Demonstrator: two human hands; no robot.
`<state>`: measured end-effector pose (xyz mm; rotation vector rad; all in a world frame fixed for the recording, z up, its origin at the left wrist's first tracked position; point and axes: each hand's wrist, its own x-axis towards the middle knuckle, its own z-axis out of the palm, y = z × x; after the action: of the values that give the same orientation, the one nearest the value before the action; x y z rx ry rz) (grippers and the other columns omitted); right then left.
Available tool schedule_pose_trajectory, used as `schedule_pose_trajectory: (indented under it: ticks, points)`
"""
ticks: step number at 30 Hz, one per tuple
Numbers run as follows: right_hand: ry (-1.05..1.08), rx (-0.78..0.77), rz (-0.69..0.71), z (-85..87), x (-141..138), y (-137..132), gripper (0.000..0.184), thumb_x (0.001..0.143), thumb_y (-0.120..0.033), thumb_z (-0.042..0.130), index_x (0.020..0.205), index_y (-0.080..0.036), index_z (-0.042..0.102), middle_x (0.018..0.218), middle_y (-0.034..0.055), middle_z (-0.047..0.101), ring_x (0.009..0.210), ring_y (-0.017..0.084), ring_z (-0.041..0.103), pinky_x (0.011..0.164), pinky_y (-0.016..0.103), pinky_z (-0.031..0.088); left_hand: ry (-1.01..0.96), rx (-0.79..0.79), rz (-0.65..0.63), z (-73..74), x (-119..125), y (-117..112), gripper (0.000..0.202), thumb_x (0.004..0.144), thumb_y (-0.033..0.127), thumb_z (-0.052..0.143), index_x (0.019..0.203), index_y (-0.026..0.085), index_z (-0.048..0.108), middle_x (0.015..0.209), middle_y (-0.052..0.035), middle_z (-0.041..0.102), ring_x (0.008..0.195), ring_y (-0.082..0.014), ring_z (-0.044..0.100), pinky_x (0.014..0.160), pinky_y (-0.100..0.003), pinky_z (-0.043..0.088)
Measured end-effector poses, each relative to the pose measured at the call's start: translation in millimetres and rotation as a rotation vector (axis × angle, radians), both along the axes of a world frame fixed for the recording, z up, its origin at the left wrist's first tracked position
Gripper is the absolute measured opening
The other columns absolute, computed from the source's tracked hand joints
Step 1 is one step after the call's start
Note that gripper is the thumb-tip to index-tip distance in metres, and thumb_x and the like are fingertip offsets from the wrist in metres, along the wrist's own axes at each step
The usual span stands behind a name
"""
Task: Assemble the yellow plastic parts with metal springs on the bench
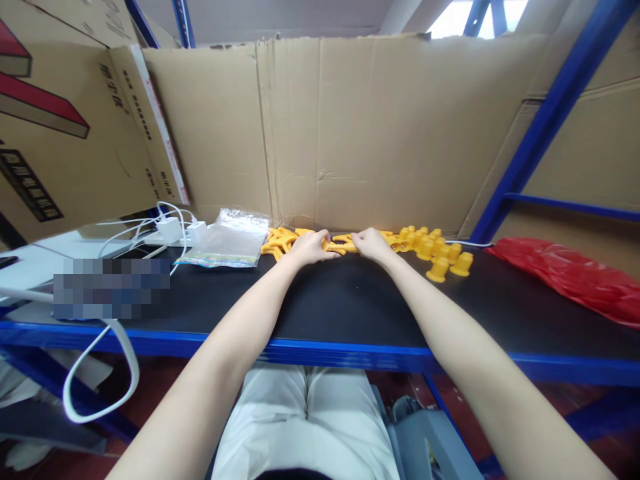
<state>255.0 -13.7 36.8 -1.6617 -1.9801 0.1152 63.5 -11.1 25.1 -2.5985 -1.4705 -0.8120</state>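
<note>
Both my arms reach far across a black table top (350, 300) to a row of yellow plastic parts along the cardboard wall. My left hand (310, 247) is curled over a flat yellow piece (336, 248), next to a heap of flat yellow pieces (280, 240). My right hand (371, 244) is closed on the other end of that same run of flat yellow pieces. Just right of it lies a cluster of small yellow cup-shaped caps (435, 250), several of them standing apart from the rest.
A clear plastic bag (230, 241) lies left of the yellow pieces. White chargers and cables (170, 230) trail off the left edge. A red plastic bag (570, 273) lies at the right. Cardboard sheets (375, 127) wall the back; blue shelf posts (545, 120) stand on the right.
</note>
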Motion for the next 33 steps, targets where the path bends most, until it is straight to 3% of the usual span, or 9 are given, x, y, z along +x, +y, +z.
schedule_pose_trajectory:
  ticks: [3, 6, 10, 13, 18, 23, 28, 33]
  points:
    - [0.263, -0.247, 0.031, -0.8, 1.6, -1.3, 0.042, 0.087, -0.033, 0.039, 0.053, -0.015, 0.056, 0.037, 0.0011, 0.046, 0.034, 0.010, 0.039, 0.042, 0.024, 0.030, 0.061, 0.045, -0.009, 1.8, 2.0, -2.4, 0.051, 0.068, 0.064, 0.060, 0.098, 0.022, 0.056, 0.077, -0.0033, 0.063, 0.080, -0.0220, 0.061, 0.068, -0.027, 0.040]
    - [0.453, -0.354, 0.100, -3.1, 3.5, -1.0, 0.041, 0.087, -0.042, 0.042, 0.057, -0.016, 0.055, 0.035, -0.0016, 0.042, 0.030, 0.009, 0.034, 0.035, 0.023, 0.023, 0.087, 0.067, 0.000, 1.8, 3.1, -2.8, 0.049, 0.071, 0.062, 0.060, 0.100, 0.023, 0.055, 0.078, -0.0033, 0.064, 0.081, -0.0228, 0.061, 0.068, -0.027, 0.040]
    - [0.580, -0.426, 0.226, -6.1, 9.5, 4.1, 0.041, 0.086, -0.052, 0.046, 0.070, -0.015, 0.058, 0.047, 0.0002, 0.052, 0.034, 0.008, 0.040, 0.035, 0.021, 0.026, 0.071, 0.033, 0.051, 0.0, 1.8, -0.8, 0.047, 0.070, 0.061, 0.061, 0.099, 0.024, 0.055, 0.078, -0.0035, 0.064, 0.082, -0.0235, 0.062, 0.069, -0.028, 0.041]
    - [0.633, -0.486, 0.393, -7.7, 17.1, 7.7, 0.031, 0.080, -0.046, 0.060, 0.084, -0.015, 0.060, 0.067, 0.0023, 0.062, 0.048, 0.008, 0.052, 0.043, 0.019, 0.038, 0.044, -0.007, 0.092, -1.3, 0.0, 0.8, 0.047, 0.068, 0.060, 0.063, 0.097, 0.024, 0.055, 0.081, -0.0043, 0.065, 0.084, -0.0238, 0.062, 0.068, -0.027, 0.041]
    - [0.604, -0.458, 0.406, -9.3, 24.4, 9.6, 0.036, 0.062, -0.027, 0.078, 0.089, -0.015, 0.058, 0.079, 0.0027, 0.064, 0.066, 0.010, 0.060, 0.056, 0.020, 0.048, 0.025, -0.039, 0.119, -1.6, -1.5, 2.0, 0.044, 0.068, 0.057, 0.065, 0.095, 0.023, 0.055, 0.085, -0.0046, 0.065, 0.087, -0.0226, 0.060, 0.070, -0.027, 0.041]
    - [0.585, -0.433, 0.457, -7.6, 22.5, 7.5, 0.035, 0.061, -0.036, 0.077, 0.079, -0.014, 0.058, 0.066, -0.0011, 0.060, 0.056, 0.007, 0.055, 0.054, 0.020, 0.044, -0.001, -0.037, 0.111, -0.9, -2.4, 1.8, 0.046, 0.068, 0.059, 0.065, 0.095, 0.023, 0.055, 0.084, -0.0043, 0.065, 0.087, -0.0230, 0.060, 0.070, -0.028, 0.041]
    - [0.549, -0.423, 0.503, -5.5, 20.4, 4.8, 0.036, 0.064, -0.045, 0.070, 0.060, -0.016, 0.050, 0.052, -0.0055, 0.049, 0.046, 0.005, 0.043, 0.047, 0.021, 0.034, 0.012, -0.033, 0.111, -0.6, -2.6, -0.1, 0.045, 0.069, 0.058, 0.064, 0.097, 0.023, 0.055, 0.078, -0.0027, 0.064, 0.084, -0.0219, 0.060, 0.070, -0.027, 0.041]
    - [0.590, -0.462, 0.468, -4.9, 17.8, 5.0, 0.032, 0.066, -0.044, 0.069, 0.065, -0.015, 0.056, 0.050, -0.0044, 0.048, 0.044, 0.006, 0.037, 0.041, 0.020, 0.026, 0.029, -0.013, 0.113, -1.5, -2.1, 1.1, 0.043, 0.070, 0.057, 0.063, 0.097, 0.024, 0.055, 0.077, -0.0020, 0.063, 0.084, -0.0215, 0.061, 0.068, -0.026, 0.040]
